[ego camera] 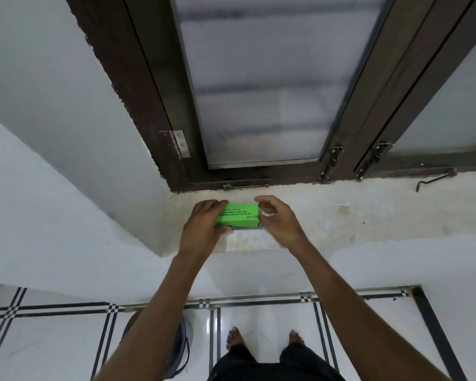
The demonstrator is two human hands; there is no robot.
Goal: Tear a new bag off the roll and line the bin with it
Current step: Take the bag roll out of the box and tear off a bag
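Green cardboard was what you held: the bag box (238, 215) sat on the pale window sill (341, 215), at twelve o'clock from your feet. At its nine o'clock end your left hand (205, 220) curled round it, fingers over the top and thumb beneath, probably to steady it. At three o'clock your right hand (279, 220) hovered with loosely bent fingers at the box's end and gripped nothing, likely reaching for the flap or a bag edge. The black print read upside down to you; only "ECO" was legible. The bin (176, 353) stood at seven o'clock, half hidden by your left arm.
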